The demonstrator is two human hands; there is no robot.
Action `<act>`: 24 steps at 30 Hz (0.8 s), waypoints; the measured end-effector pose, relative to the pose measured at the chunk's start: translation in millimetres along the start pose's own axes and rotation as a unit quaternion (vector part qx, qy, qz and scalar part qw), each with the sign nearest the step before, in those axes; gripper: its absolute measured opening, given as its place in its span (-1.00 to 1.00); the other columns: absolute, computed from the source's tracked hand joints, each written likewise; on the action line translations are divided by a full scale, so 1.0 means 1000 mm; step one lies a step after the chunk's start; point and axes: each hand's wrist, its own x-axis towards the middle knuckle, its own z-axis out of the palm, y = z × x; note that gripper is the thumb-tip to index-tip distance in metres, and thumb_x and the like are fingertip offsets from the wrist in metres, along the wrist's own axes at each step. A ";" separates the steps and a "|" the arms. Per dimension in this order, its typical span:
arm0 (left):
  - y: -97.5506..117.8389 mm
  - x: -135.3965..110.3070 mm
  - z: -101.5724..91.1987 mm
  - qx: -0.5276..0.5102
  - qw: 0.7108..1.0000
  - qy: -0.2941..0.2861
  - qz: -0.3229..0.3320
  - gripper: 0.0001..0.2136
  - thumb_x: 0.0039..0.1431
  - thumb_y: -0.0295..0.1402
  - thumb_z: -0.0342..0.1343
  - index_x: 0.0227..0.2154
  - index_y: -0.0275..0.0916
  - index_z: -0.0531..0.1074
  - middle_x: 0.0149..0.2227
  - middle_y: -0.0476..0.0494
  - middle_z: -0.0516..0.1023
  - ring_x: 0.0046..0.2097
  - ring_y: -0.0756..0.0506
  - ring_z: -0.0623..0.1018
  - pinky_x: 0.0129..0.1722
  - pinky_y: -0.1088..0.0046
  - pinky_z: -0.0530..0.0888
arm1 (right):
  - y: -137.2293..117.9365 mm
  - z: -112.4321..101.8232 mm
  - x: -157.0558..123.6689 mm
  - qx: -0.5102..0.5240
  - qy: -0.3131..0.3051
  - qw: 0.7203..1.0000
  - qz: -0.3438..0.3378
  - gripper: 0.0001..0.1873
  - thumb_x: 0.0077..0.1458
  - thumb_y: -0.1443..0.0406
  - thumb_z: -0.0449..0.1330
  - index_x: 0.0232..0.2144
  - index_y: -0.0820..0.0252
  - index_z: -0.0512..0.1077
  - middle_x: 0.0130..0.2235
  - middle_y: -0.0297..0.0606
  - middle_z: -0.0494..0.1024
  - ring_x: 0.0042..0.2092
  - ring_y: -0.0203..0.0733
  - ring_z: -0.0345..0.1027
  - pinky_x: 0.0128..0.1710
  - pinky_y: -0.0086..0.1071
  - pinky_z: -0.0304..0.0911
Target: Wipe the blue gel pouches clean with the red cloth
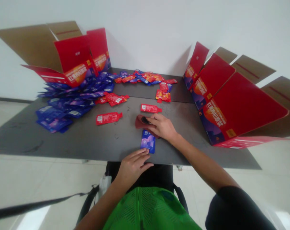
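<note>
A blue sachet (147, 143) lies flat near the table's front edge, its upper end covered by a reddish-brown cloth (140, 123). My right hand (163, 126) grips the folded cloth, which has something black showing in its fold. The fingertips of my left hand (135, 164) rest on the sachet's lower edge, with the fingers stretched out. Just beyond the cloth lies a red bottle-shaped pouch (151, 108). Another red pouch (108, 118) lies to the left.
A heap of blue sachets (70, 102) spreads over the grey table's (87, 147) left side. Small red and blue packets (147, 77) line the back. Open red cartons stand at left (73, 54) and right (243, 108). A white wall (145, 32) rises behind.
</note>
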 end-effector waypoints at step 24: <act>-0.001 0.002 -0.001 -0.007 1.000 0.001 0.005 -0.76 0.28 -0.22 0.25 -0.11 -0.26 0.57 -0.04 -0.15 0.67 0.03 -0.16 0.64 0.08 0.25 0.61 | 0.006 0.017 -0.005 0.026 -0.010 1.000 0.005 -0.67 0.29 0.14 0.24 0.05 0.08 0.54 -0.14 -0.20 0.56 -0.13 -0.14 0.42 -0.14 -0.30 0.36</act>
